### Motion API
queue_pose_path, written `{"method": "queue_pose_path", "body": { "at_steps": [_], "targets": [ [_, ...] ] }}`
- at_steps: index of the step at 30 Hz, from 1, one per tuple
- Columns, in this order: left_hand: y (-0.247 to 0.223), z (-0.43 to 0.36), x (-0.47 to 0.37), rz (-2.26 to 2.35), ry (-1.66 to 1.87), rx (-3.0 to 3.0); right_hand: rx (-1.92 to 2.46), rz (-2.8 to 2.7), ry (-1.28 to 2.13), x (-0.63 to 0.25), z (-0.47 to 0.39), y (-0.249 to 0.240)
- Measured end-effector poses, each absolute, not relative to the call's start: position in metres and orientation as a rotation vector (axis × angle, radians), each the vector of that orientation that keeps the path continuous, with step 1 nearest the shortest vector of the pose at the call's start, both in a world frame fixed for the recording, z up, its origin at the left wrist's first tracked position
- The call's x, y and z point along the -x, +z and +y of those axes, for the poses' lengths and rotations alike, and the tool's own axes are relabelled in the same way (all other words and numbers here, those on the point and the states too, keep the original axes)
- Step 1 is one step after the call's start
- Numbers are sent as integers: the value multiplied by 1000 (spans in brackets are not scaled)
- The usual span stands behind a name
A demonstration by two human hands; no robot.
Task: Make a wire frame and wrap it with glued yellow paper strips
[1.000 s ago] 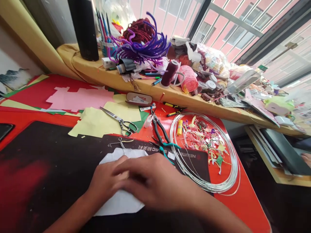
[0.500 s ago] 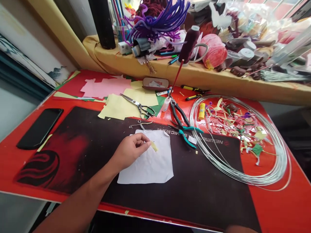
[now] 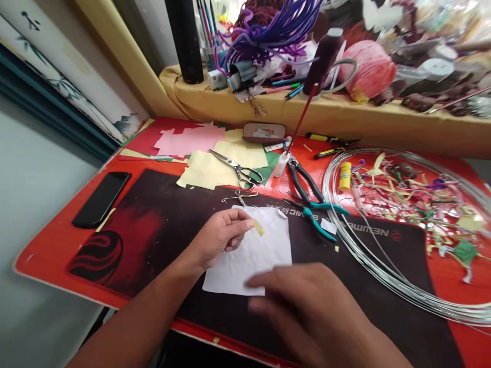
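My left hand [image 3: 226, 230] is closed, with thumb and forefinger pinching a small yellow paper strip [image 3: 259, 228]. It is over a creased white paper sheet [image 3: 264, 255] on the dark mat. My right hand [image 3: 295, 301], blurred by motion, reaches in from the lower right. Its forefinger and thumb are apart, nothing shows between them, and the fingertips overlap the lower edge of the white sheet. Just beyond the sheet lies a small twisted wire piece [image 3: 240, 198]. Scissors [image 3: 238, 167] rest on pale yellow paper [image 3: 203, 171] behind it.
Pliers with teal handles [image 3: 320, 225], black-handled pliers [image 3: 303, 179], a glue bottle with a brush [image 3: 282, 163] and a yellow glue stick [image 3: 344, 177] lie right of centre. A wire coil [image 3: 368, 266] surrounds paper scraps. A phone [image 3: 102, 199] lies left, a crowded ledge [image 3: 230, 110] behind.
My right hand has come in from the bottom edge towards the white sheet. The view has turned, so things sit further right. My left hand still pinches the yellow strip.
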State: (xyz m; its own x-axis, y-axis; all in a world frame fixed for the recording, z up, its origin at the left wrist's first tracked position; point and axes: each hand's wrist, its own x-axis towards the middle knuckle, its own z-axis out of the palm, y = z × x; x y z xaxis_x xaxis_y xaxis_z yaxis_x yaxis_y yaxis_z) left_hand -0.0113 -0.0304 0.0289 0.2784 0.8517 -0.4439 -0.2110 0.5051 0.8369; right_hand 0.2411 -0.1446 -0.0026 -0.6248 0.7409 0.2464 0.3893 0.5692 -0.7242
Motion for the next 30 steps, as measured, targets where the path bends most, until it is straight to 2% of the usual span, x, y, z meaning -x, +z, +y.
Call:
{"method": "queue_pose_path", "body": {
  "at_steps": [2,5,17,30],
  "targets": [
    [29,-29,13,1025,814,-682,1112,-2186,782,-220,-90,31],
    [29,-28,17,1008,808,-627,1133,-2032,553,-198,-54,53],
    [33,-31,15,1046,778,-693,1116,-2141,276,-191,-46,37],
    [31,-33,16,1008,777,-695,1060,-2155,281,-186,-49,39]
  ]
}}
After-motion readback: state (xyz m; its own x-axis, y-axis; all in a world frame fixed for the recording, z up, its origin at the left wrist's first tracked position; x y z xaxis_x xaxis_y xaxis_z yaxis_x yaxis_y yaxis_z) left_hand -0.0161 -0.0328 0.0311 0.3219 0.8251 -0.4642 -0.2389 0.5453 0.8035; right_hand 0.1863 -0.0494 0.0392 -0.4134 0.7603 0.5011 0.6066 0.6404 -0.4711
